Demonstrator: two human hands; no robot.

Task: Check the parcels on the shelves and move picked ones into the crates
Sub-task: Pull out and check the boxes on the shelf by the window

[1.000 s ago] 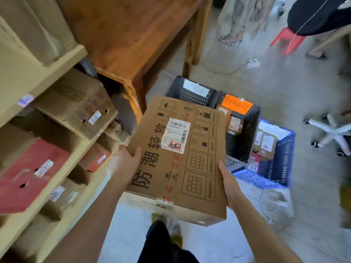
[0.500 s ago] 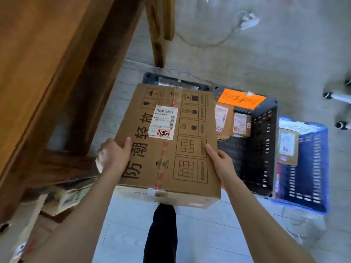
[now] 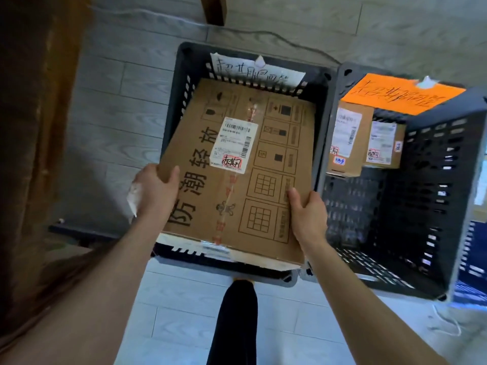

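A large flat cardboard parcel (image 3: 266,206) with black Chinese print and a white shipping label is held over the left black crate (image 3: 175,101). Its far end dips inside the crate and its near end overhangs the crate's front rim. My left hand (image 3: 155,191) grips the parcel's left edge and my right hand (image 3: 307,214) grips its right edge. A white handwritten paper sign (image 3: 257,72) hangs on the crate's far wall. The crate's floor is hidden under the parcel.
A second black crate (image 3: 434,180) with an orange sign (image 3: 398,94) stands to the right, holding two small parcels (image 3: 347,138) at its far end. A blue crate (image 3: 474,259) shows at the right edge. A wooden table (image 3: 34,127) rises at left. My dark trouser leg (image 3: 234,320) is below.
My view tilted down and I stepped closer to the crates. The parcel moved forward and down, from in front of the left black crate to partly inside it.
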